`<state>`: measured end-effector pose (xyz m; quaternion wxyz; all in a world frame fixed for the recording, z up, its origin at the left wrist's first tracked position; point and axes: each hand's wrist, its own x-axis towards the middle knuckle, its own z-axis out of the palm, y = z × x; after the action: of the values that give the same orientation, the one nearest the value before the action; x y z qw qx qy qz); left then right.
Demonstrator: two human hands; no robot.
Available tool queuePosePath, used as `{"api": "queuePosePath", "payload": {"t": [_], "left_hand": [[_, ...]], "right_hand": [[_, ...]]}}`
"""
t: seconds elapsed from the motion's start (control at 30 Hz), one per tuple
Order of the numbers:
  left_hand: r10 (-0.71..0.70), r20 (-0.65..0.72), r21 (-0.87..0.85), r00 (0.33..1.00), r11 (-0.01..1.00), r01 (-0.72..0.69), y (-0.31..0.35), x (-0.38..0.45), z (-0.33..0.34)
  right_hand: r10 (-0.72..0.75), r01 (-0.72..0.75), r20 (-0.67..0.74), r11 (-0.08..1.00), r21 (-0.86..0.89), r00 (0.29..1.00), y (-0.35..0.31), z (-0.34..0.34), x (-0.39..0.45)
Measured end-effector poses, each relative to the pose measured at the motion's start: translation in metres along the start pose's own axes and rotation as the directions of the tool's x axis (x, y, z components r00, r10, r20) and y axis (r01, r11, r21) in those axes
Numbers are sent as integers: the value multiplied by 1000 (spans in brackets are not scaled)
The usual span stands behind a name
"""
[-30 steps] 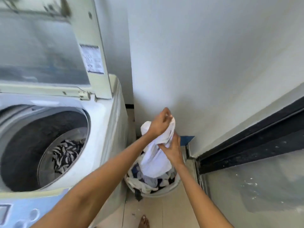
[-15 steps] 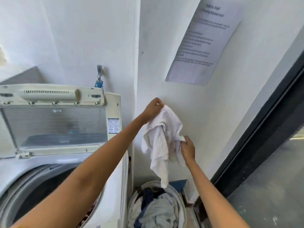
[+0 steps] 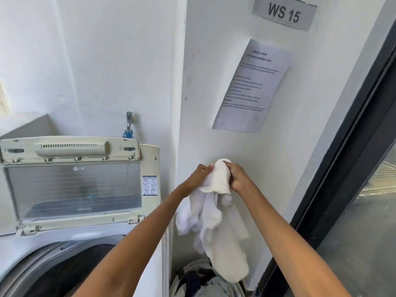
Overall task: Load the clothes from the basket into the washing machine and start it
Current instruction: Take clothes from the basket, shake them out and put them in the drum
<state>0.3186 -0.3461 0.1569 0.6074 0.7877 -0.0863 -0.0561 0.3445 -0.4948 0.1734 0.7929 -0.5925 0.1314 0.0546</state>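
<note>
A white garment (image 3: 216, 221) hangs in the air above the laundry basket (image 3: 182, 281), which stands on the floor to the right of the washing machine. My left hand (image 3: 198, 175) grips the garment's top from the left. My right hand (image 3: 237, 176) grips the same bunched top from the right. Both hands are close together in front of the white wall. The basket holds more clothes (image 3: 205, 284), white, grey and dark blue. The top-loading washing machine (image 3: 53, 249) is at the lower left with its lid (image 3: 72, 185) standing upright and its dark drum (image 3: 55, 273) showing.
A tap (image 3: 129, 125) sticks out of the wall behind the machine. A printed sheet (image 3: 250, 86) and a sign reading WS 15 (image 3: 284, 15) hang on the wall. A dark-framed glass door (image 3: 353, 168) runs down the right side.
My right hand has risen from the garment's middle to its top, beside my left hand. The view has tilted upward, so less of the basket shows.
</note>
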Motion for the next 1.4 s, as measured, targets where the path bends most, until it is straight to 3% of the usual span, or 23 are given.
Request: {"api": "queuePosePath", "payload": {"t": [0.17, 0.23, 0.33, 0.4, 0.47, 0.57, 0.63, 0.7, 0.77, 0.83, 0.9, 1.0, 1.1, 1.23, 1.4], "left_hand": [[-201, 30, 36, 979, 979, 199, -12, -1, -13], [-286, 118, 19, 951, 958, 286, -19, -1, -21], [-219, 118, -110, 968, 966, 232, -22, -2, -23], [-133, 7, -93, 991, 987, 133, -10, -1, -21], [-50, -85, -27, 995, 998, 48, 7, 2, -16], [56, -239, 28, 969, 998, -51, 29, 13, -10], [110, -313, 114, 943, 990, -77, 41, 18, -5], [151, -329, 208, 932, 974, -84, 52, 23, 0], [187, -305, 309, 934, 947, -89, 63, 26, 4], [217, -292, 320, 931, 940, -119, 72, 29, 7], [242, -316, 252, 917, 953, -165, 85, 29, 8], [272, -402, 141, 875, 962, -234, 111, 26, -4], [281, -487, 129, 827, 959, -251, 126, 22, -31], [239, -560, 223, 793, 966, -134, 115, 11, -87], [168, -672, 241, 721, 971, -1, 78, -15, -147]], "right_hand": [[-54, 93, -131, 946, 309, 990, 2, 4, 6], [-91, 155, -183, 914, 375, 979, 7, -2, 13], [-91, 148, -148, 886, 439, 985, 15, -12, 13], [-59, 82, -70, 916, 394, 996, 16, -19, 6], [-30, 25, 18, 974, 226, 999, 15, -27, -5], [14, -14, -2, 963, -268, 1000, 11, -38, -19], [-60, 46, -17, 895, -443, 998, 3, -39, -28], [-261, 238, 18, 845, -479, 965, -4, -36, -30], [-430, 442, 145, 750, -493, 891, -13, -29, -35], [-406, 521, 331, 590, -616, 852, -16, -21, -34], [-364, 493, 365, 372, -786, 857, -9, -15, -28], [-365, 411, 262, 431, -803, 894, 12, -11, -18], [-301, 347, 233, 412, -842, 924, 30, -11, -20], [-389, 459, 273, 549, -698, 880, 15, -7, -19], [-473, 555, 310, 576, -600, 825, -42, 12, -26]]}}
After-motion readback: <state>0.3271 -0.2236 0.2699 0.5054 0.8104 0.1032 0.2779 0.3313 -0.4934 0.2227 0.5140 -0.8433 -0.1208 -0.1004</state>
